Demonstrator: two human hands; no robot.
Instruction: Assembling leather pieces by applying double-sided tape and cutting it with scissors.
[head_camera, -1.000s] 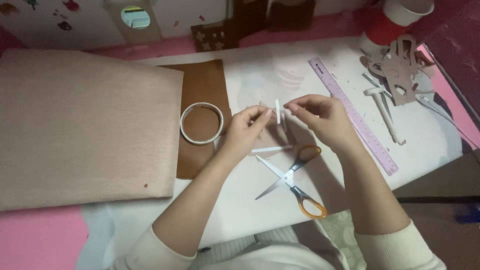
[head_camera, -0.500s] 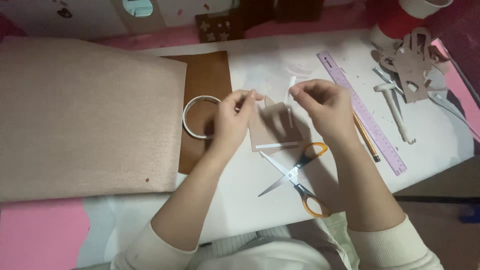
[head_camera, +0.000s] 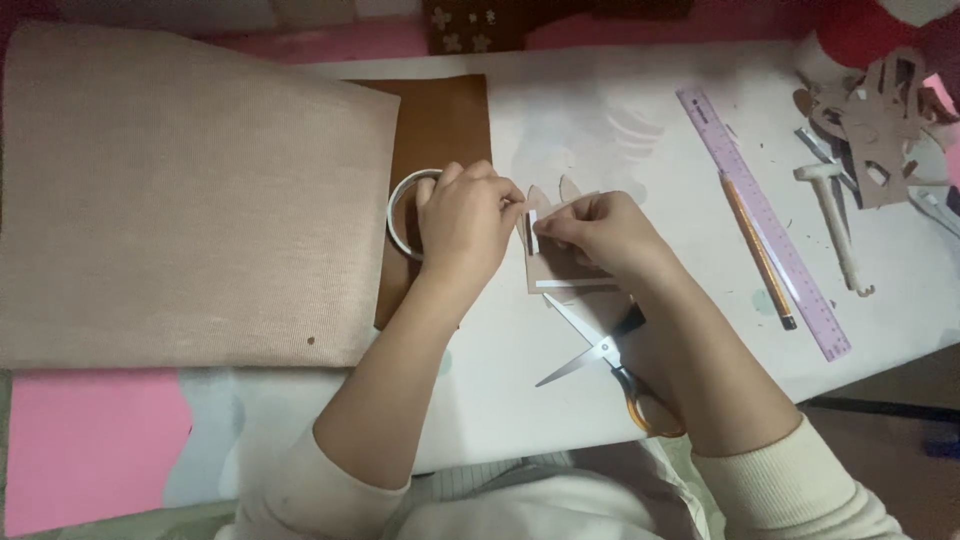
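White table (head_camera: 620, 110): two hands, left (head_camera: 465, 220), right (head_camera: 600, 232), one scissors (head_camera: 610, 360).

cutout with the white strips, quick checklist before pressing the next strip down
1. Both hands on the cutout: left hand and right hand pinch its top edge. Ok.
2. Upright strip aligned: partly hidden by fingers. Cannot tell.
3. Lower strip flat: lies across the cutout. Ok.
4. Scissors safe: open, blades pointing near the cutout. Not ok.
5. Tape roll in reach: beside left hand. Ok.
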